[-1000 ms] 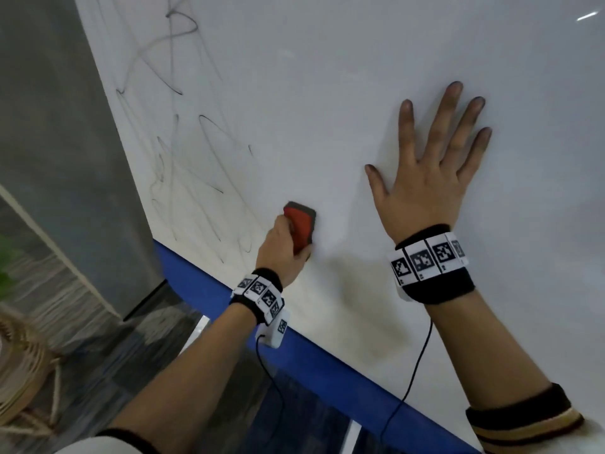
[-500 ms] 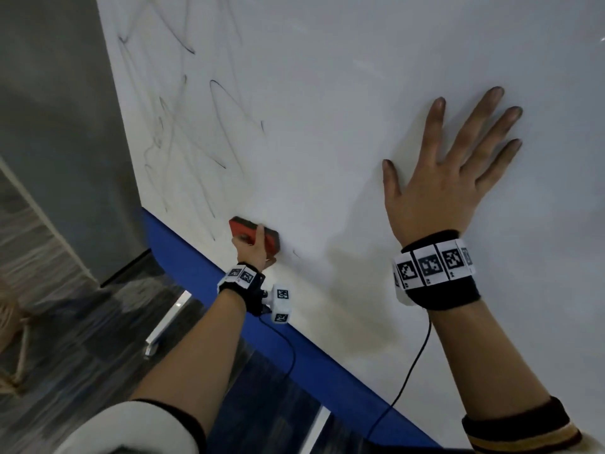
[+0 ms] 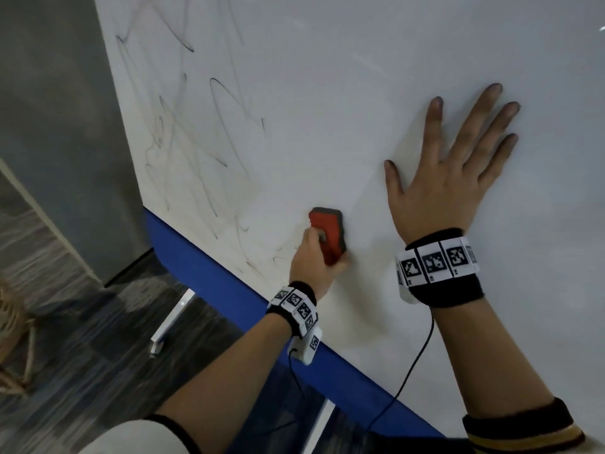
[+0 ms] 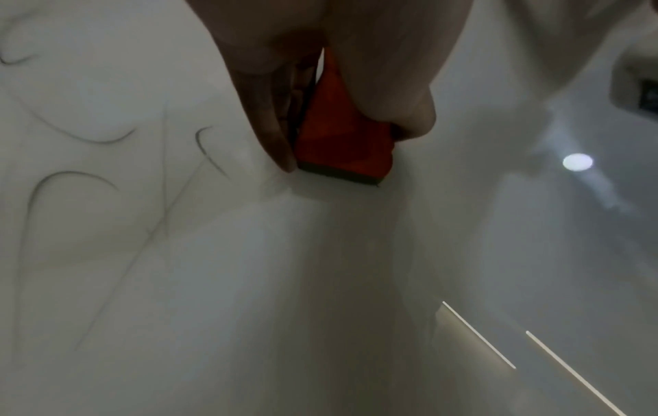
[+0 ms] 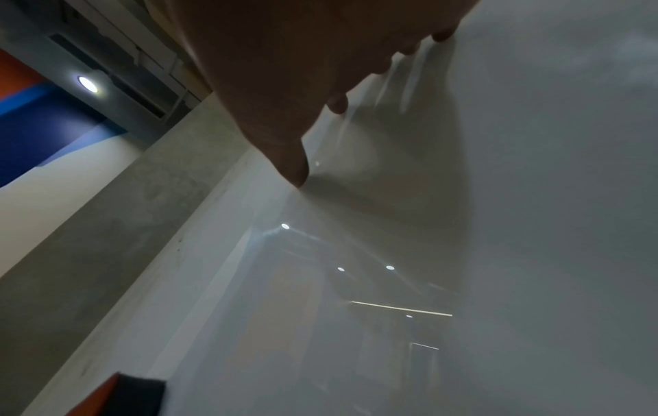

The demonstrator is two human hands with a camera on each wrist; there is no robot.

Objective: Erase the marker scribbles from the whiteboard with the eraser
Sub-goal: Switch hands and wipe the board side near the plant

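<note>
Left hand (image 3: 312,262) curled round a red block eraser with a dark felt face (image 3: 329,235), thumb on one side and fingers on the other, the felt pressed flat against the glossy white whiteboard (image 3: 327,93) low down, just above its blue bottom edge (image 3: 209,273). Seen from the left wrist, the same grip — eraser (image 4: 343,140) pinched between the fingers (image 4: 265,123) and the thumb, dark felt edge touching the board. Right hand (image 3: 448,178) spread flat on the board to the right of the eraser, fingers straight and apart, holding nothing; from the right wrist, fingertips (image 5: 295,169) touching the surface (image 5: 534,197). Marker-tagged black wristbands on both wrists, a thin black cable (image 3: 415,365) hanging from the right one. Thin black marker scribbles (image 3: 196,142) left of the eraser, running up toward the board's left edge — faint loops also visible from the left wrist (image 4: 71,180). Beyond the board, a grey wall (image 3: 59,109) and a dark streaked floor (image 3: 82,339).
</note>
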